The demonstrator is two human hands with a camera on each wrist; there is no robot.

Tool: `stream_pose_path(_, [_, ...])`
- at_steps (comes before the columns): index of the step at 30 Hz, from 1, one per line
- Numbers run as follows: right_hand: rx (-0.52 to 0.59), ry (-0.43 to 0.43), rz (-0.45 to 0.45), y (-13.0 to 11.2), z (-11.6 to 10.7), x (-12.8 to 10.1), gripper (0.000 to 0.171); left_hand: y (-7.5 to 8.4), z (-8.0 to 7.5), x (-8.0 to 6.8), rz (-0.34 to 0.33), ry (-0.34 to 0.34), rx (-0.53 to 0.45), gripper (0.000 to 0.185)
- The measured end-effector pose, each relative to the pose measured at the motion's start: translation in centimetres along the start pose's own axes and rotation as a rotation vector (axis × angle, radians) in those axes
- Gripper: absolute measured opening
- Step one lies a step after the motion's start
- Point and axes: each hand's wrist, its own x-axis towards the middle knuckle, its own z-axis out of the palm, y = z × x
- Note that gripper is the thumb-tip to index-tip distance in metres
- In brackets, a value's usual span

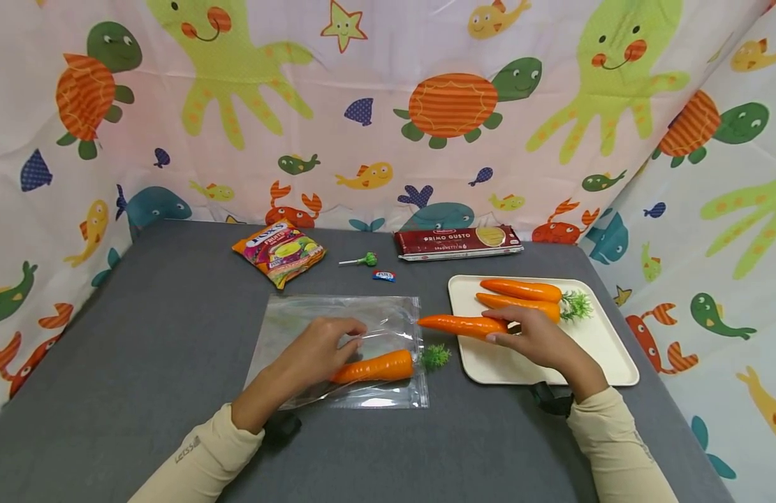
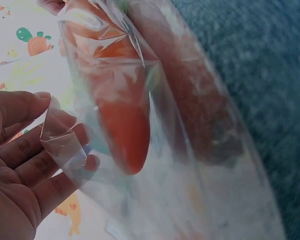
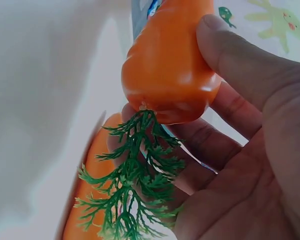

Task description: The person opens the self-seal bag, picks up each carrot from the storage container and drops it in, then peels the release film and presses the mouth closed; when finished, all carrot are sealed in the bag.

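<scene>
The film of a clear plastic bag [image 1: 299,314] is pinched between the thumb and fingers of the left hand [image 1: 321,349]. Just right of that hand, a toy carrot [image 1: 381,366] is enclosed, its green top [image 1: 435,357] left protruding past the bag's right edge. Farther right, a second carrot [image 1: 457,325] is gripped near its thick end by the right hand [image 1: 541,339], its tip pointed left at that edge. Beneath the right hand, two more carrots [image 1: 520,289] are held on a cream tray [image 1: 589,360].
</scene>
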Motion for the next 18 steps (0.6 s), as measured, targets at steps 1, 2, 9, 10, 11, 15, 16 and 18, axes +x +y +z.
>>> stream_pose_path(1, [0.002, -0.002, -0.006, -0.1, 0.0, 0.1, 0.045, 0.0, 0.0, 0.0, -0.002, 0.002, 0.003, 0.019])
stream_pose_path(2, [-0.003, -0.001, -0.013, -0.2, 0.1, 0.2, 0.045, 0.0, 0.0, 0.0, -0.005, 0.006, 0.008, 0.019])
stream_pose_path(9, [-0.025, -0.012, -0.050, -0.9, 0.6, 0.7, 0.044, 0.1, 0.1, 0.0, -0.028, 0.002, 0.025, 0.020])
stream_pose_path(10, [-0.029, -0.017, -0.052, -1.0, 0.7, 0.9, 0.044, 0.1, 0.1, 0.0, -0.031, -0.001, 0.026, 0.020])
stream_pose_path(11, [-0.035, -0.026, -0.055, -1.1, 0.8, 1.0, 0.044, 0.1, 0.0, 0.1, -0.033, -0.003, 0.028, 0.020])
stream_pose_path(15, [-0.032, -0.049, -0.060, -1.6, 0.9, 1.5, 0.043, 0.1, -0.1, 0.1, -0.037, 0.009, 0.035, 0.021])
stream_pose_path(16, [-0.029, -0.051, -0.063, -1.7, 0.9, 1.6, 0.043, 0.0, -0.1, 0.1, -0.033, 0.015, 0.036, 0.021])
stream_pose_path(18, [-0.021, -0.062, -0.065, -1.9, 1.0, 1.8, 0.042, -0.1, -0.1, 0.1, -0.020, 0.022, 0.034, 0.020])
